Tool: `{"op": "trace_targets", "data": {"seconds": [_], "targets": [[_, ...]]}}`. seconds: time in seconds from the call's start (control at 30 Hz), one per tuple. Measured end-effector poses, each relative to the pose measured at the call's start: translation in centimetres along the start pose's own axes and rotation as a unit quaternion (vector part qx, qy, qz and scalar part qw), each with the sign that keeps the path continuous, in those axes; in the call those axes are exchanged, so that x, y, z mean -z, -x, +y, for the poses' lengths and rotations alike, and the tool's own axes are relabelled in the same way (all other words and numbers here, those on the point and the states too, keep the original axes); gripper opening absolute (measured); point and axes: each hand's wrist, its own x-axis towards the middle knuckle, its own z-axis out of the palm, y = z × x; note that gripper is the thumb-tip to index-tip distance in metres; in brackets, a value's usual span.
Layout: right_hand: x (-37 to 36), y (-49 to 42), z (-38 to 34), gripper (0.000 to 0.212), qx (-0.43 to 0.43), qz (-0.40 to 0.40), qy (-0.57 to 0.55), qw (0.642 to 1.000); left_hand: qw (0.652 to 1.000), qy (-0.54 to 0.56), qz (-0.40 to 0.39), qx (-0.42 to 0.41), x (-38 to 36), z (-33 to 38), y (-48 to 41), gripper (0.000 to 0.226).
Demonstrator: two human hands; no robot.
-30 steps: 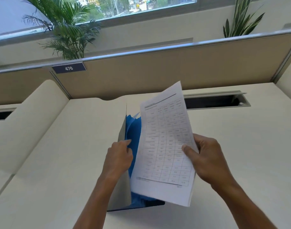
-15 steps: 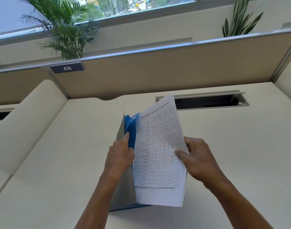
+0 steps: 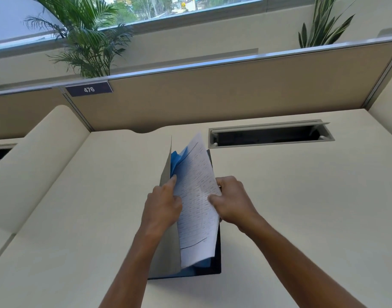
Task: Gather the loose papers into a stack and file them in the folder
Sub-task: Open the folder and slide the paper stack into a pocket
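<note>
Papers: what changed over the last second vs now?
The right hand has swung the printed papers left and down, from fanned out toward the camera to nearly edge-on between the covers of the folder. The left hand has slid up the front cover, fingers now at the sheets' edge. Both hands kept their hold; the folder stays propped open on the desk.

Printed papers between both hands, right hand and left hand, inside upright folder on desk.
</note>
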Motion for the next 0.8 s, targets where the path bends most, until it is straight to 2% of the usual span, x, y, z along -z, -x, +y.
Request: {"op": "trace_targets", "data": {"seconds": [0.17, 0.27, 0.33, 0.4, 0.53, 0.63, 0.8], "targets": [[-3.5, -1.8, 0.2, 0.023, -0.015, 0.007, 0.055, 0.998, 1.000, 0.014, 0.006, -0.013, 0.3, 0.7, 0.0, 0.061], [-4.8, -2.1, -0.2, 0.008, -0.021, 0.013, 0.098, 0.995, 0.999, 0.046, 0.010, -0.012, 0.4, 0.4, 0.0, 0.063], [-5.5, -1.9, -0.6, 0.030, -0.012, 0.020, 0.124, 0.992, 0.998, 0.063, 0.020, -0.014, 0.5, 0.3, 0.0, 0.063], [-5.9, -1.7, -1.2, 0.035, -0.004, 0.021, 0.151, 0.988, 0.996, 0.079, 0.030, -0.019, 0.6, 0.1, 0.1, 0.062], [-6.7, -1.8, -1.9, 0.034, 0.017, 0.018, 0.201, 0.979, 0.993, 0.113, 0.038, -0.028, 0.8, -0.5, -0.1, 0.062], [-6.9, -1.8, -2.4, 0.023, 0.035, 0.016, 0.221, 0.975, 0.991, 0.126, 0.042, -0.030, 1.0, -0.6, -0.3, 0.062], [-6.9, -2.2, -2.5, 0.022, 0.047, 0.003, 0.245, 0.968, 0.988, 0.145, 0.046, -0.024, 0.7, -1.0, -0.5, 0.062]]}}
